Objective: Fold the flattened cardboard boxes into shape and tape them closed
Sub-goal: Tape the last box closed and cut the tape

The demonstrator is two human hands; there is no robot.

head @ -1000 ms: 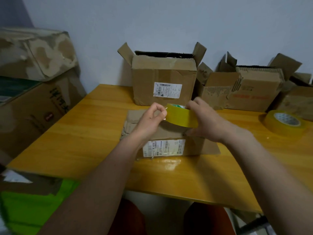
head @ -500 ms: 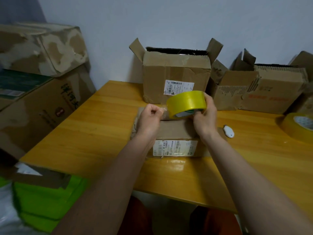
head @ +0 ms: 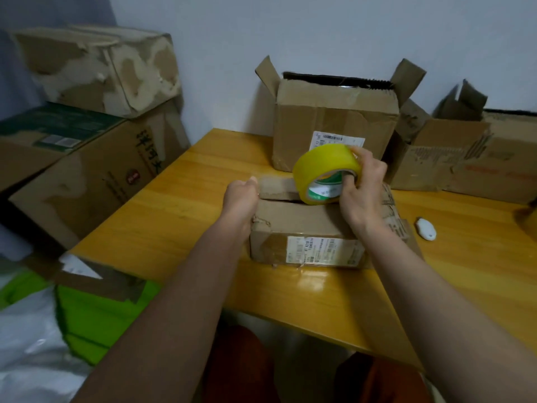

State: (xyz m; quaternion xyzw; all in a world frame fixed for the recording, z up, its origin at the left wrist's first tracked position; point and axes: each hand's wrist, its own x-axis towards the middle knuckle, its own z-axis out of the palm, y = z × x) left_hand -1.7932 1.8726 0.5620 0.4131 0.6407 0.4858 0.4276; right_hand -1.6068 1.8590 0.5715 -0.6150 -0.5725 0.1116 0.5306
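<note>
Lowering the yellow tape roll (head: 325, 170) onto the small box (head: 302, 225), the right hand (head: 363, 190) grips it, fingers hooked through its core; the left hand (head: 241, 196), curled, now pins the tape end at the box's edge, so sealing looks begun.

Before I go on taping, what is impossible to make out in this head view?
- Tape end: left hand covers it.
- Small brown cardboard box, seam: yellow tape roll and right hand hide it.
- White shipping label: print too small.
- Tall open cardboard box: contents hidden.
</note>
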